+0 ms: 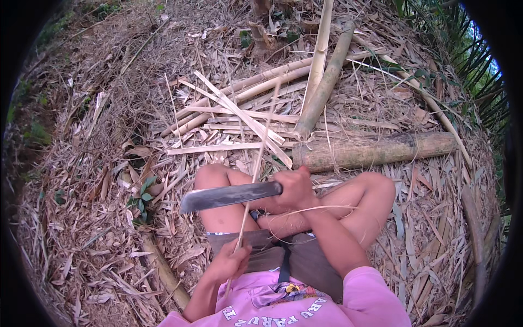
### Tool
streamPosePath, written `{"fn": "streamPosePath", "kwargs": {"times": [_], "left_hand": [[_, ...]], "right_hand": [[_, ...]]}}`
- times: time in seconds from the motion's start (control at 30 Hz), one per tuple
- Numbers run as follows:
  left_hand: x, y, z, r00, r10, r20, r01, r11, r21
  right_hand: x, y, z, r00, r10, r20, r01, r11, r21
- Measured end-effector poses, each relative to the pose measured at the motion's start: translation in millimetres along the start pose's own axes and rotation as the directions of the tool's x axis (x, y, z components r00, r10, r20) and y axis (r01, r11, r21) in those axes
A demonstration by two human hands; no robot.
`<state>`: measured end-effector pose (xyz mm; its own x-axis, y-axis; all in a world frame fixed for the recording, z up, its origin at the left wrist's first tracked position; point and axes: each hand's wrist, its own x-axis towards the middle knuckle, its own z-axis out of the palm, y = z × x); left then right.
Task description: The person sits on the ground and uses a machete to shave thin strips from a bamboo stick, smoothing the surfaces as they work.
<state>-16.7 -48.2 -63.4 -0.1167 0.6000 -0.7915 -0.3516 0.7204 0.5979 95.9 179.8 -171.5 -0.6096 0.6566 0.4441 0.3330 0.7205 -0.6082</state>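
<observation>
My left hand [231, 261] is closed round the lower part of a long, thin bamboo strip [263, 147], which slants up and away from my lap. In my right hand [295, 189] is the handle of a machete, its broad dark blade [231, 197] pointing left across my knees. The blade crosses the strip above my left hand; whether the two touch I cannot tell. A thin curled shaving [327, 207] hangs by my right wrist. My crossed legs [362, 203] are under both hands.
Beyond my knees lie several split bamboo slats [245, 117]. A thick bamboo log [376, 151] lies crosswise at the right, with a greenish pole [328, 82] leaning away behind it. Dry leaves [103, 218] cover the ground, and a small green plant [143, 199] grows at the left.
</observation>
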Motion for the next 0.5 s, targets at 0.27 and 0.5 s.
{"fn": "streamPosePath", "kwargs": {"times": [0.27, 0.5], "left_hand": [[-18, -11, -27, 0.996, -0.084, -0.008, 0.084, 0.996, 0.023], [-55, -12, -29, 0.992, -0.121, -0.035, 0.124, 0.987, 0.104]], "right_hand": [[14, 31, 3, 0.924, 0.378, 0.061, -0.37, 0.922, -0.114], [33, 81, -21, 0.803, 0.594, -0.046, -0.596, 0.799, -0.081]]}}
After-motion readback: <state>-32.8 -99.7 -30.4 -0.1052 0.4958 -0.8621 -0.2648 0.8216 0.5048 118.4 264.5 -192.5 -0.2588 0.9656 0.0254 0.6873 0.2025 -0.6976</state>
